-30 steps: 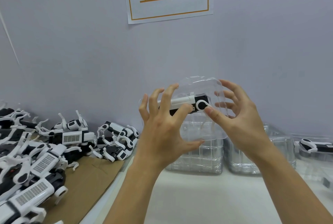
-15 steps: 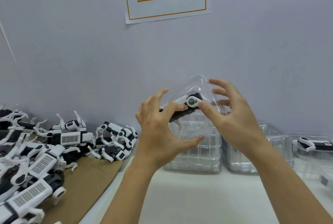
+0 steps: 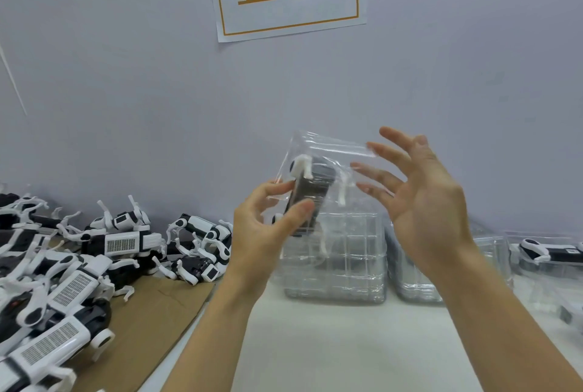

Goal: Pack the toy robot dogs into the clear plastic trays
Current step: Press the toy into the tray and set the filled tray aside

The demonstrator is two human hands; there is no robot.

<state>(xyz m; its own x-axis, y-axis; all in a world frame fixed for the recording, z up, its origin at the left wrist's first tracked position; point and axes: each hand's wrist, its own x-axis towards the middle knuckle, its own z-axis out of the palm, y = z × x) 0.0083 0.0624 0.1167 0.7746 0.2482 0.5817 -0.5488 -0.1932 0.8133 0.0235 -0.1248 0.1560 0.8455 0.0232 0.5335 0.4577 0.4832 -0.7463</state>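
Both forearms reached up from the bottom of the view, and the hands met in the air above the white table (image 3: 331,344). The left hand (image 3: 262,230) was turned with its thumb toward the camera and pinched the near edge of a clear plastic tray (image 3: 328,152), thumb in front and fingers curled behind it. A black and white toy robot dog (image 3: 310,189) sat inside that tray, tipped on end so that its white legs pointed to the right and downward. The right hand (image 3: 426,202) stood beside the tray with its palm facing left and its fingers spread straight; the fingertips (image 3: 362,167) seemed to touch the right side of the tray, but the blur there made real contact hard to judge. It gripped nothing.

Half a second earlier the right thumb and forefinger had been pinching the round white joint of the toy, and the tray had lain flatter between the two hands. Since then the tray had swung to a steeper tilt, the right hand had let go and opened wide, and the left hand alone carried the load.

Behind the hands two stacks of empty trays (image 3: 334,262) stood on the table. A heap of loose toy dogs (image 3: 94,249) lay at the left on a sheet of cardboard (image 3: 151,322).
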